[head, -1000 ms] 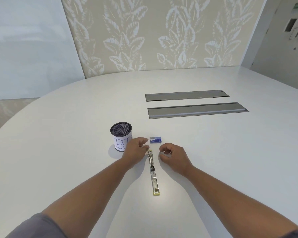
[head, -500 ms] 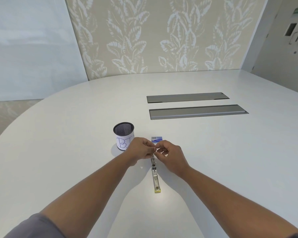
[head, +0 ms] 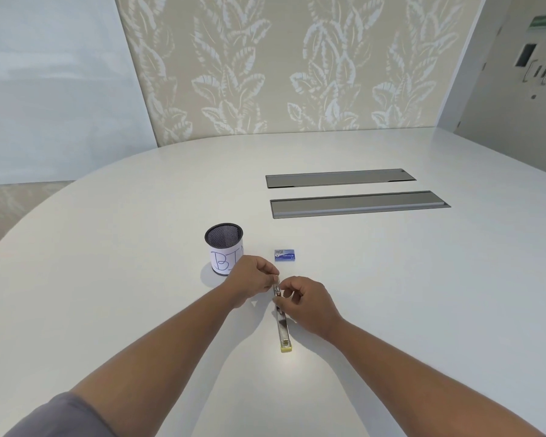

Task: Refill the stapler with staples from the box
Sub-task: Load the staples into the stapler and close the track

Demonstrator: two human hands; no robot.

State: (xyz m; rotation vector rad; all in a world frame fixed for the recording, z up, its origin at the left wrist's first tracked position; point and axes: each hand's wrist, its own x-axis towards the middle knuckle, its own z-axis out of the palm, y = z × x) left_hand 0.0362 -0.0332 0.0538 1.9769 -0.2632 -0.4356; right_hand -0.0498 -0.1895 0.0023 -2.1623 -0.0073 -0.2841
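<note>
**Both hands on far end of opened stapler**

Left hand had its fingers curled, fingertips pinching the far tip of the long, narrow silver metal stapler. Right hand was curled in too, thumb and forefinger pinching the same end just nearer the camera. The fingers hid the contact area, so I could not tell whether either hand also held a staple strip.

Stapler lay flat on the white oval table, lengthwise, pointing away from the person, opened out into one straight line. Near end carried a small yellow plastic cap. Far end sat between the two hands.

Small blue rectangular cardboard staple box sat on the table just beyond the hands, apart from both, flat. Could not tell if it was open.

Black wire-mesh cylindrical pen cup with a white paper label marked "BI" in pen stood upright left of the box, just beyond the left hand; the hand's knuckles overlapped its lower right edge in the head view.

Further back, two long grey metal cable-access hatches were set flush in the tabletop, parallel, well apart from the work area. Beige wall panel with pale leaf pattern behind the table. Grey short sleeve showed on the left arm.
</note>
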